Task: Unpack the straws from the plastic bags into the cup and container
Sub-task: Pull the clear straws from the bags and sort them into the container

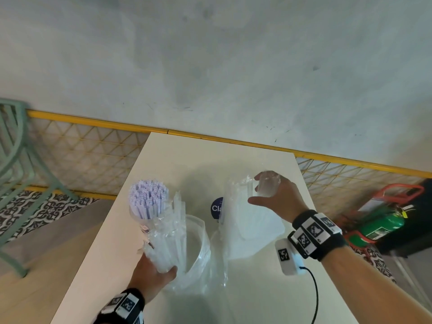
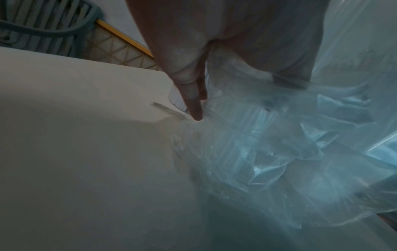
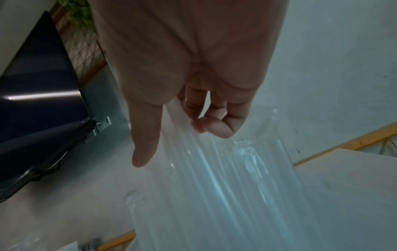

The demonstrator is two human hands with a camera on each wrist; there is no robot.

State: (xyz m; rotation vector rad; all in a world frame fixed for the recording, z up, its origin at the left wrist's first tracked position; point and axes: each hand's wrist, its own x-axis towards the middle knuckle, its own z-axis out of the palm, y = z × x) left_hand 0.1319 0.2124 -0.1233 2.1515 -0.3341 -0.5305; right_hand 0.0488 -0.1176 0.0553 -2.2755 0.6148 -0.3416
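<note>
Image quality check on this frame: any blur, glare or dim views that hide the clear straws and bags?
Head view: wide-angle bend, evenly lit; right hand blurred, its clear straws barely separable. Left wrist view: dim, bluish glare on the plastic bag. Right wrist view: dim, straws streaked.

Lilac straws, white table, yellow rail.

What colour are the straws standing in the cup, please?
The straws look pale lilac to white, best seen in the head view.
</note>
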